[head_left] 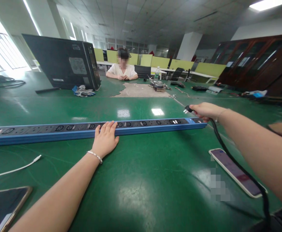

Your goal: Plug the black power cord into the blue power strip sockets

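Note:
A long blue power strip [141,130] with a row of black sockets lies across the green table [141,167]. My left hand [106,137] rests palm down on the strip near its middle, fingers spread over the sockets. Above the strip's right end, my right hand [200,111] grips a black plug [188,109], its metal prongs pointing left, clear of the sockets. The plug's thick black cable [218,133] runs from under my right hand down past a phone with a white edge [237,172].
At lower left lie another phone [6,206] and a white cable [17,169]. A black computer case [65,62] stands at back left beside gloves [83,91]. Across the table a person [122,69] sits, near a bottle [157,73] and small parts.

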Demonstrator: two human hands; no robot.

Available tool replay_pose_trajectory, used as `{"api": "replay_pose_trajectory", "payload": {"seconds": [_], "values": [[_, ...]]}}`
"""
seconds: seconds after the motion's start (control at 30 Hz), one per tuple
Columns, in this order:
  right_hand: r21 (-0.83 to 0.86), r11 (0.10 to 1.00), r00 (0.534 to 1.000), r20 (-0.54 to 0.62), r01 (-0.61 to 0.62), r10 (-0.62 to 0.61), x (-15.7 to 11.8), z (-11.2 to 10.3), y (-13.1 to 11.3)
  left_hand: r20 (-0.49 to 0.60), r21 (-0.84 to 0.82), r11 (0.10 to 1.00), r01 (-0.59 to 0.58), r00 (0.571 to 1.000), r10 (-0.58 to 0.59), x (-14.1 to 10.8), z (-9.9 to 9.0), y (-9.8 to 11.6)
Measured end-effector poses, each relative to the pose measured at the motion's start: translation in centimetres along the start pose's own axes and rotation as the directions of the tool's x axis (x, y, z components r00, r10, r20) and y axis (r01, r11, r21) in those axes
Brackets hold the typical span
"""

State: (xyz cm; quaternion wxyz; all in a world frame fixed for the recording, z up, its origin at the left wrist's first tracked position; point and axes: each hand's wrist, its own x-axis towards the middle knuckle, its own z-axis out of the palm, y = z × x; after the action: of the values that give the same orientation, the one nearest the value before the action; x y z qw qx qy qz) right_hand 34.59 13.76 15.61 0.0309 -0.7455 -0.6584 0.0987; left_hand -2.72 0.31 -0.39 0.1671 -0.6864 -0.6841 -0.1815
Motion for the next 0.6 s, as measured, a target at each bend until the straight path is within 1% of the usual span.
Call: {"api": "replay_pose_trajectory", "payload": {"seconds": [0.03, 0.1, 0.2, 0.3, 0.43, 0.6], "values": [[0.07, 0.998, 0.998, 0.063, 0.001, -0.005, -0.2, 0.8, -0.5, 0.0, 0.0, 1.0, -0.001, 1.0, 0.001, 0.0, 0.0, 0.0], [0.095, 0.996, 0.992, 0.125, -0.005, -0.007, -0.5, 2.2, -1.7, 0.005, 0.0, 1.0, -0.002, 1.0, 0.002, 0.0, -0.1, 0.0], [0.029, 0.998, 0.987, 0.15, 0.048, -0.051, -0.7, 3.8, -3.4, 0.014, -0.002, 1.0, -0.001, 1.0, 0.001, 0.0, -0.2, 0.0], [-0.033, 0.996, 0.982, 0.171, 0.085, -0.078, -0.7, 4.7, -4.6, 0.024, -0.008, 1.0, 0.002, 1.0, -0.002, 0.1, -0.2, 0.0], [-0.128, 0.983, 0.976, 0.191, 0.129, -0.103, -0.3, 5.5, -5.1, 0.018, -0.018, 1.0, 0.003, 1.0, -0.003, 0.1, -0.1, 0.0], [-0.302, 0.917, 0.954, 0.229, 0.259, -0.193, 0.7, 6.6, -5.3, 0.006, -0.005, 1.0, -0.002, 1.0, 0.002, 0.0, 0.0, 0.0]]}}
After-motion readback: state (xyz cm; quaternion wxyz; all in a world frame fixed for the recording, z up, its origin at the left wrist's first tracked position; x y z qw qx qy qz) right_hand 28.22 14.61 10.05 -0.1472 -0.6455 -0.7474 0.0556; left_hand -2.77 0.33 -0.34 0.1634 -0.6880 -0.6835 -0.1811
